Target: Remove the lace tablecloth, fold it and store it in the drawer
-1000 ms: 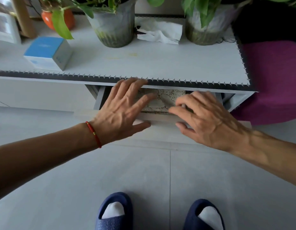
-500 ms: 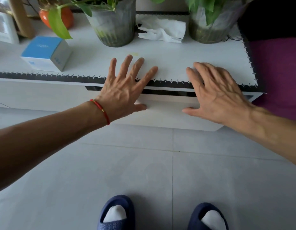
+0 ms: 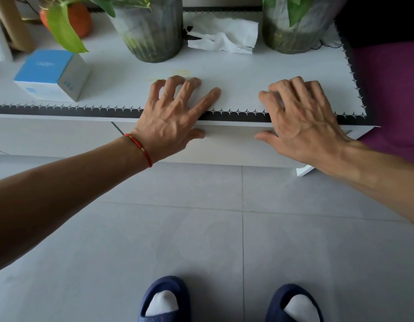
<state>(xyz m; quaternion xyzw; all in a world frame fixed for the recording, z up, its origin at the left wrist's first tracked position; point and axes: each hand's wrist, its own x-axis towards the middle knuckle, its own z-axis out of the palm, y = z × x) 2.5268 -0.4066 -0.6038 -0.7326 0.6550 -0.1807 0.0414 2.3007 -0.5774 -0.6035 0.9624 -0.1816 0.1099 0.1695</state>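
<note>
The white drawer (image 3: pixel 231 145) sits flush in the low white cabinet (image 3: pixel 247 73), its front showing between my hands. The lace tablecloth is out of sight. My left hand (image 3: pixel 175 117) lies over the cabinet's front edge, fingers spread and curled on the top, thumb against the drawer front. My right hand (image 3: pixel 301 122) rests the same way further right, fingers bent on the top, thumb on the drawer front. Neither hand holds anything.
On the cabinet top stand two grey plant pots (image 3: pixel 150 31) (image 3: pixel 294 26), a crumpled white tissue (image 3: pixel 224 34), a blue and white box (image 3: pixel 52 75) and an orange pot (image 3: pixel 78 19). A purple cushion (image 3: pixel 391 94) lies right of the cabinet. My slippered feet (image 3: pixel 164 300) stand on grey floor tiles.
The drawer, open with the patterned cloth visible inside a second ago, has been pushed shut. Both hands slid forward and up, from the drawer front onto the cabinet's top edge.
</note>
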